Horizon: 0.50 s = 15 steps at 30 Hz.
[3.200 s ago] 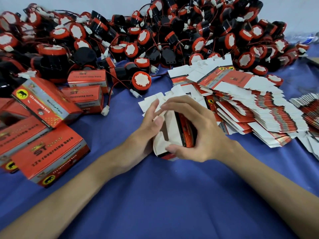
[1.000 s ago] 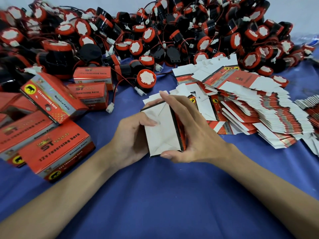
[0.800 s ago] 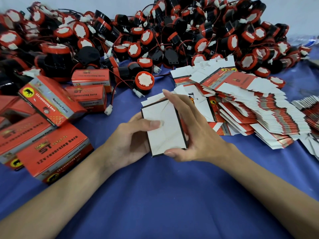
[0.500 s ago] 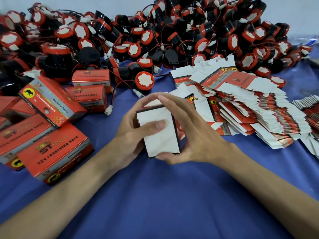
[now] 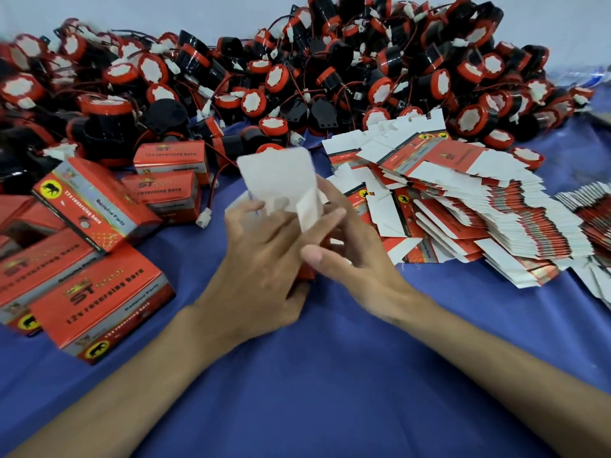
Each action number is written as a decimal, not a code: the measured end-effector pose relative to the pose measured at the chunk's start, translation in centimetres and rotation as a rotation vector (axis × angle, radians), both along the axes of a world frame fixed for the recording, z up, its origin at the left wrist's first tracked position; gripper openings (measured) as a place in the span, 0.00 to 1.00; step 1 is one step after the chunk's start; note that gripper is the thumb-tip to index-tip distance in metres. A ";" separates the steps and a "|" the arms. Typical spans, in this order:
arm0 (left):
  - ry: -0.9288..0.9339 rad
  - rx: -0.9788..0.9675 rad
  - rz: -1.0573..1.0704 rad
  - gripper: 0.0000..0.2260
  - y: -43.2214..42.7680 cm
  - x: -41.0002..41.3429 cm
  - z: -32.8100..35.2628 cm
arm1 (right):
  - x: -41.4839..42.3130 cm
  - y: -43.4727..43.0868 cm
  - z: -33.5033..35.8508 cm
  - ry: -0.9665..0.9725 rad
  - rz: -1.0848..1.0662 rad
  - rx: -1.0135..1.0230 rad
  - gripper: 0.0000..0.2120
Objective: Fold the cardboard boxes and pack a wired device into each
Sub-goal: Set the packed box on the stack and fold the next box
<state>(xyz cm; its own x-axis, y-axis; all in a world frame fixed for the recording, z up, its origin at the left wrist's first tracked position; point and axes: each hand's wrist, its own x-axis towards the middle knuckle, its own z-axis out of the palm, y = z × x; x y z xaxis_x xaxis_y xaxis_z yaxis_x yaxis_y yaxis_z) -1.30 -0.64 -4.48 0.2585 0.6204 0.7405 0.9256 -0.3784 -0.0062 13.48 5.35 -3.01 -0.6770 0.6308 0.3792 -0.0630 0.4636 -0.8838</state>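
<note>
Tipped upward since, box (image 5: 277,180) gripped by fingers (image 5: 246,208) of left hand (image 5: 261,262), right hand (image 5: 353,259), above blue cloth (image 5: 330,375).

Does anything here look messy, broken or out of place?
Nothing looks broken. The flat cartons on the right sprawl in a slumped fan, the finished boxes on the left lie tumbled askew, and the wired devices are tangled. The box between left hand and right hand is blurred.

Both bare forearms angle in from the lower corners and meet in the middle, left hand (image 5: 264,259) blurred, back up, fingers wrapped over the box (image 5: 277,180), right hand (image 5: 357,259) cupping it opposite, thumb stretched leftward, fingers curled.
</note>
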 end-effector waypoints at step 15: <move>-0.731 -0.137 -0.067 0.16 0.0 -0.6 0.9 | -0.6 0.7 -0.6 -0.041 0.079 -0.134 0.25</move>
<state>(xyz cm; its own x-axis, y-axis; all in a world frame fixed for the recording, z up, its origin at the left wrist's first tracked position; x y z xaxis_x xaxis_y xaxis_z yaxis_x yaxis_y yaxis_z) -1.86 -0.65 -3.60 -0.2291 0.7198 0.6553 0.6506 -0.3876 0.6531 12.84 6.01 -3.60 -0.7399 0.6180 0.2659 -0.0569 0.3364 -0.9400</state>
